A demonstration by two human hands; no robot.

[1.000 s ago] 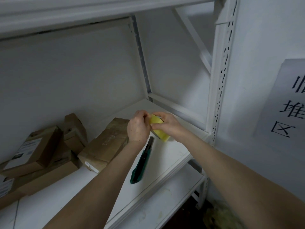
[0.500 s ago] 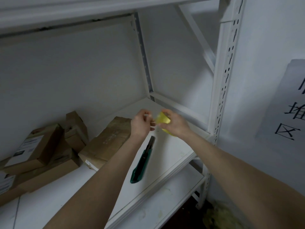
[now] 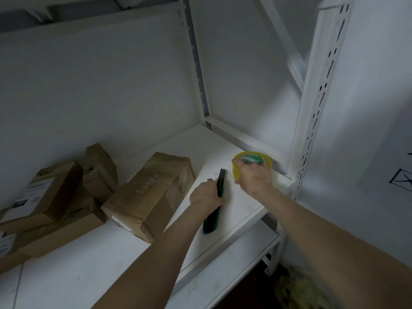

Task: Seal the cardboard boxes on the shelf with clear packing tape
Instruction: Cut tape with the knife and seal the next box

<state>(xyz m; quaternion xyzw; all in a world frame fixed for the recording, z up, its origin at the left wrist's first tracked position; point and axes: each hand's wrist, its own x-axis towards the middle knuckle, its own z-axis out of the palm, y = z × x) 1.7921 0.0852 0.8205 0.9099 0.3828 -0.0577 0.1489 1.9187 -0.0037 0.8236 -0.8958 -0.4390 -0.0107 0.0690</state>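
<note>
My right hand [image 3: 254, 179] holds a yellowish roll of packing tape [image 3: 253, 161] low over the right end of the white shelf [image 3: 93, 259]. My left hand [image 3: 206, 195] grips a green utility knife [image 3: 214, 210] around its middle, with the dark blade end pointing away from me. Just left of the knife lies a brown cardboard box [image 3: 151, 195] with a wrinkled top. Further left sits a heap of more cardboard boxes [image 3: 55, 197], two with white labels.
A white slotted upright [image 3: 312, 121] stands at the shelf's right front corner, a diagonal brace behind it. A lower shelf board [image 3: 234, 273] shows below. A paper sign with black characters [image 3: 401, 179] hangs on the right wall.
My hands have parted. The left one left the tape and dropped onto the knife, gripping it. The right one carried the roll to the right and down toward the shelf.
</note>
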